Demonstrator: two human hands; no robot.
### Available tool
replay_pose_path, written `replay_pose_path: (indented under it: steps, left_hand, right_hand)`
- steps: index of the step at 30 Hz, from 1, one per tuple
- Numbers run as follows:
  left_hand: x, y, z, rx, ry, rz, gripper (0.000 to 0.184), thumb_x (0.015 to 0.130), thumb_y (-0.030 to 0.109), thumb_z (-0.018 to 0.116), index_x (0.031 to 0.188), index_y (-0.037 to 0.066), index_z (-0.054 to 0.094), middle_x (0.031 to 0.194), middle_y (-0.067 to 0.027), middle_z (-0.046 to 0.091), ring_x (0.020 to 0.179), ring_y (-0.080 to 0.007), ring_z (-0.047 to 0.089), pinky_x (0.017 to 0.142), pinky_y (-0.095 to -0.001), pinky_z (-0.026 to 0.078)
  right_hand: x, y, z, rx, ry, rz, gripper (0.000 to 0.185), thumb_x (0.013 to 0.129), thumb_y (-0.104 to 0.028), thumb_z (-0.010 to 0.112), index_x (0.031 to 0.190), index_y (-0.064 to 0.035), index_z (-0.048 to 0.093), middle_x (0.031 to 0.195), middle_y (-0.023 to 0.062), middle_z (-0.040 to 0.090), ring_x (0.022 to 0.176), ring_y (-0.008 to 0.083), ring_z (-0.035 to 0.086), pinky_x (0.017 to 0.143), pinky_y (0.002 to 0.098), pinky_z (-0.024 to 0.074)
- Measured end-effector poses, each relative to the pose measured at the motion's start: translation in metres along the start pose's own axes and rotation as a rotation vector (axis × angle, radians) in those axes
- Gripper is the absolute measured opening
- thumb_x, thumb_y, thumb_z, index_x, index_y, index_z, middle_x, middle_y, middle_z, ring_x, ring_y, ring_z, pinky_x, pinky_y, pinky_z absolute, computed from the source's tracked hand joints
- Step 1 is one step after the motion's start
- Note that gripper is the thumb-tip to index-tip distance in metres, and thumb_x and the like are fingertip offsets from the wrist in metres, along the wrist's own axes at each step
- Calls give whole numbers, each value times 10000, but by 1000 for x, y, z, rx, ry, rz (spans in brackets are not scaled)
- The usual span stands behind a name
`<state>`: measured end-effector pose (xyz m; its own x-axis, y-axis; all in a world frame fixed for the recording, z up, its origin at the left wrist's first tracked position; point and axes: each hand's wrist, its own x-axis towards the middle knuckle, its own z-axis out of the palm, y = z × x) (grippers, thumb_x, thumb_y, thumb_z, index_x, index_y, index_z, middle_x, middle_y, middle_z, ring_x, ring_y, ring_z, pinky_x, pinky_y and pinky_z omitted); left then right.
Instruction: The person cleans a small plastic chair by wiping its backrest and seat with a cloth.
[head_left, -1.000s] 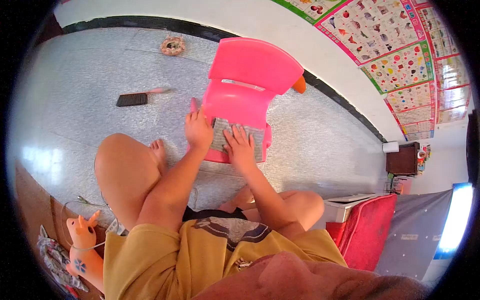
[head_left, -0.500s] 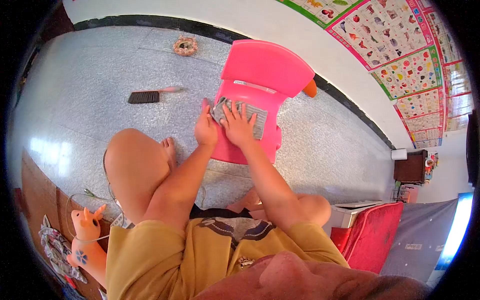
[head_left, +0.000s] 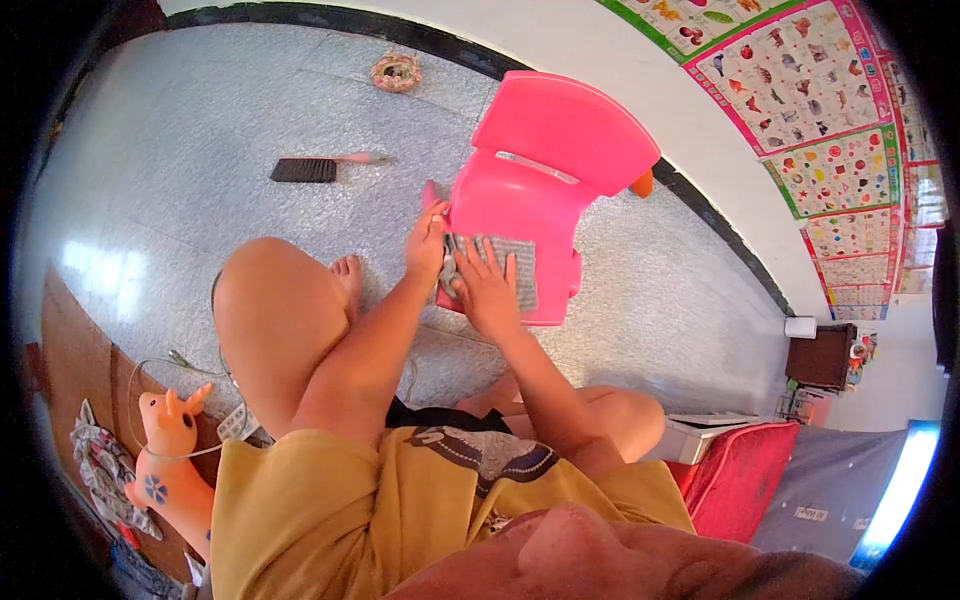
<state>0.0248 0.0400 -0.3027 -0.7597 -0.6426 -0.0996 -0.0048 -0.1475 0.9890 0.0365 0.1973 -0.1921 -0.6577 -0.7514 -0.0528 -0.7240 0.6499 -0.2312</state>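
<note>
A small pink plastic chair [head_left: 515,195] stands on the floor in front of me, its backrest away from me. My left hand [head_left: 427,242] is closed around the left edge of the seat; some of its fingers are hidden. Over the front part of the seat lies a grey striped cloth [head_left: 523,262]. My right hand [head_left: 487,292] presses on this cloth with its fingers spread, and part of the cloth is bunched up beside the thumb.
A black-bristled brush [head_left: 305,170] and a round woven-looking object [head_left: 397,72] lie on the floor. An orange toy animal [head_left: 170,430], a power strip [head_left: 238,422] and a crumpled cloth [head_left: 100,465] are at lower left. A red cushion-like item [head_left: 745,480] is at lower right; posters [head_left: 800,75] cover the wall.
My right hand and the cloth have slid toward the front edge of the seat, nearer to me. My left hand stays at the seat's left edge. The whole view has shifted slightly.
</note>
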Motion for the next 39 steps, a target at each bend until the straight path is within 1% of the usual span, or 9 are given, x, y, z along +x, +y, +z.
replay_pose_path:
  steps: [8, 13, 17, 19, 22, 26, 30, 34, 39]
  left_hand:
    - [2, 8, -2, 185, -5, 19, 420, 1095, 221, 419, 1448, 49, 568, 1372, -229, 644, 1288, -371, 610, 1104, -418, 448]
    - [20, -61, 5, 208, 52, 91, 423, 1093, 226, 420, 1446, 38, 559, 1348, -242, 651, 1265, -380, 617, 1073, -430, 460]
    - [4, -4, 6, -44, -11, -48, 433, 1099, 223, 412, 1459, 21, 543, 1333, -232, 662, 1254, -354, 630, 1059, -417, 471]
    - [27, -100, 3, -306, -166, -47, 428, 1106, 212, 400, 1467, 30, 541, 1319, -217, 671, 1228, -345, 643, 1036, -420, 484]
    - [18, -56, 1, -45, -87, -6, 418, 1104, 208, 402, 1452, 35, 554, 1312, -227, 671, 1210, -371, 646, 1020, -432, 487]
    - [9, -16, -1, 306, 26, 127, 409, 1098, 200, 409, 1438, 35, 565, 1311, -247, 664, 1211, -412, 635, 1019, -449, 483]
    - [-3, 8, 0, 388, 79, 123, 406, 1091, 190, 416, 1434, 36, 571, 1308, -258, 660, 1233, -435, 615, 1038, -462, 470]
    - [1, 8, 1, 360, 33, 57, 409, 1091, 192, 408, 1431, 38, 575, 1300, -260, 662, 1241, -438, 610, 1050, -459, 466]
    - [5, -27, 0, 434, 106, 139, 421, 1088, 195, 399, 1443, 21, 544, 1306, -277, 652, 1241, -457, 601, 1066, -460, 459]
  right_hand:
    - [91, 17, 7, 24, 43, 107, 566, 1059, -293, 527, 1605, -266, 383, 1727, 57, 260, 1598, 339, 205, 1218, 709, 136]
    - [73, 12, -16, -38, -101, 59, 598, 1053, -327, 534, 1620, -273, 351, 1739, 89, 216, 1600, 368, 178, 1202, 729, 174]
    - [39, -33, -91, -33, 54, 1, 475, 1026, -307, 589, 1486, -195, 550, 1609, 138, 453, 1479, 394, 423, 1169, 643, 340]
    - [27, -76, -166, 458, 148, -264, 399, 1018, -295, 614, 1388, -149, 633, 1355, 119, 673, 1222, 373, 652, 1020, 510, 518]
    - [-13, -134, -237, 616, 195, -660, 424, 1005, -295, 644, 1356, -57, 638, 1112, 89, 738, 938, 301, 732, 787, 424, 586]
    - [-34, -153, -262, 963, 107, -1053, 461, 989, -269, 666, 1366, -7, 629, 1112, 94, 719, 912, 254, 716, 749, 397, 584]
    - [-52, -160, -258, 1108, 43, -1141, 477, 975, -239, 680, 1390, -13, 619, 1140, 95, 711, 950, 256, 712, 756, 393, 587]
    - [-68, -138, -266, 959, -227, -1103, 466, 958, -173, 683, 1394, -18, 630, 1196, 103, 698, 1019, 259, 699, 783, 373, 586]
    - [-43, -113, -287, 821, 332, -990, 358, 898, -140, 690, 1232, -10, 700, 1122, 148, 716, 870, 287, 712, 727, 368, 577]
